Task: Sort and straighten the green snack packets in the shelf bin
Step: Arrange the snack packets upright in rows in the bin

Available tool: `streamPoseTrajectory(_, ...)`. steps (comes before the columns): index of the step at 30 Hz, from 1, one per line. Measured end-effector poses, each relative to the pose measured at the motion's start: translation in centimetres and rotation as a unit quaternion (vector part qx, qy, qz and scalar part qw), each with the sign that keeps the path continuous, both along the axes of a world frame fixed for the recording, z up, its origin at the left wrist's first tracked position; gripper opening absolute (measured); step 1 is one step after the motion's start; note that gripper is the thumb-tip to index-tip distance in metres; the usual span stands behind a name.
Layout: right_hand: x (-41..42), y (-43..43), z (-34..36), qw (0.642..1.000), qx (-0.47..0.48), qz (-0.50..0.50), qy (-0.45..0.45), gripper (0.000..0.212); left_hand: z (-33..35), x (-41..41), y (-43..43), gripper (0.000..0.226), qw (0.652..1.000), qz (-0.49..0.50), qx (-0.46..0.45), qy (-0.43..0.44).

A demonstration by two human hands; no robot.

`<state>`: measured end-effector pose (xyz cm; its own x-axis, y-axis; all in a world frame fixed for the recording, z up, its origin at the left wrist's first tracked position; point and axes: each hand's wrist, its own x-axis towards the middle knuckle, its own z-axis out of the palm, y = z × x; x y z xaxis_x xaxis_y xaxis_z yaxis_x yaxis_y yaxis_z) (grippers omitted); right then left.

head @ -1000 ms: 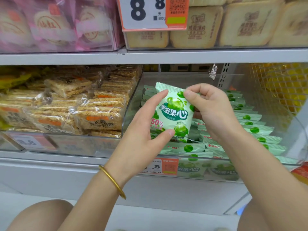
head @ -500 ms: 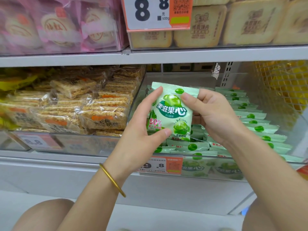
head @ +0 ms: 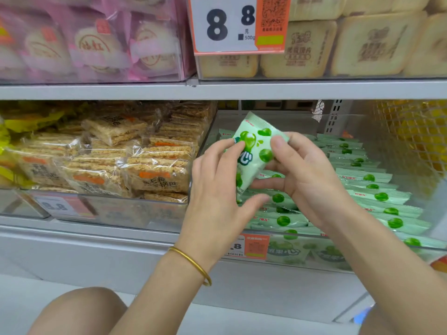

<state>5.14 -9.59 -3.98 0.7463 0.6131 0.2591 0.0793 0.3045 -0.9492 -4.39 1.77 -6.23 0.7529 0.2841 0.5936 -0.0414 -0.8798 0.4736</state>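
Note:
A pale green snack packet (head: 254, 151) with green fruit pictures is held tilted above the clear shelf bin (head: 411, 247). My left hand (head: 217, 189) pinches its left edge and lower corner between fingers and thumb. My right hand (head: 307, 175) grips its right side, thumb on the front face. Below and to the right, several matching green packets (head: 377, 197) lie in overlapping rows inside the bin. My hands cover the packets near the bin's front left.
A clear bin of rice-cracker packs (head: 154, 170) stands directly left of the green bin. The metal shelf (head: 217, 90) above carries pink-wrapped cakes, beige cakes and a price tag (head: 237, 25). An orange price label (head: 251, 245) sits on the bin's front. A yellow mesh bin (head: 416, 141) is at right.
The packet has been turned from facing me upright to a steep tilt, edge toward me. Both hands shifted their hold on it and moved slightly right.

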Motion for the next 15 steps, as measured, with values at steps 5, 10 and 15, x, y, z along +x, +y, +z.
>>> streamPoseTrajectory(5,0.6,-0.5,0.1,0.993,-0.033,-0.094,-0.064,0.026,1.0,-0.1,0.6,0.058,0.983,-0.076,-0.158,-0.047)
streamPoseTrajectory(10,1.0,-0.4,-0.1,0.996,-0.011,-0.077,-0.045,0.043,1.3,-0.9,0.7,0.068,0.928,-0.203,-0.309,-0.033)
streamPoseTrajectory(15,0.8,-0.3,0.0,0.997,0.008,-0.076,-0.027,0.032,1.0,-0.7,0.9,0.065,0.934,-0.218,-0.283,0.001)
